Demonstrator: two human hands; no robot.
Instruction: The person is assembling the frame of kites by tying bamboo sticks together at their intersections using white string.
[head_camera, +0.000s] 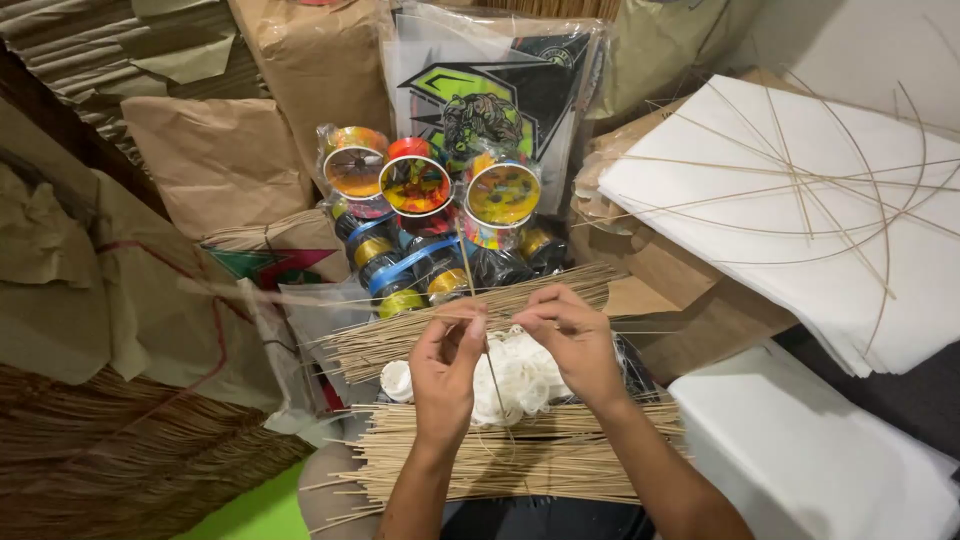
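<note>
1. We take the white rings (515, 375) as landmark; they lie between two flat bundles of thin tan sticks (520, 455).
2. Our left hand (445, 372) and right hand (575, 340) meet above the rings, fingertips pinched narrow on one upright stick (468, 275).
3. Beyond the rings stand glossy, colourful spools (415, 185) wrapped in clear plastic, before a green-and-black packet (520, 85).
4. Right of the rings lie white paper sheets (800, 210) with curved splints.
</note>
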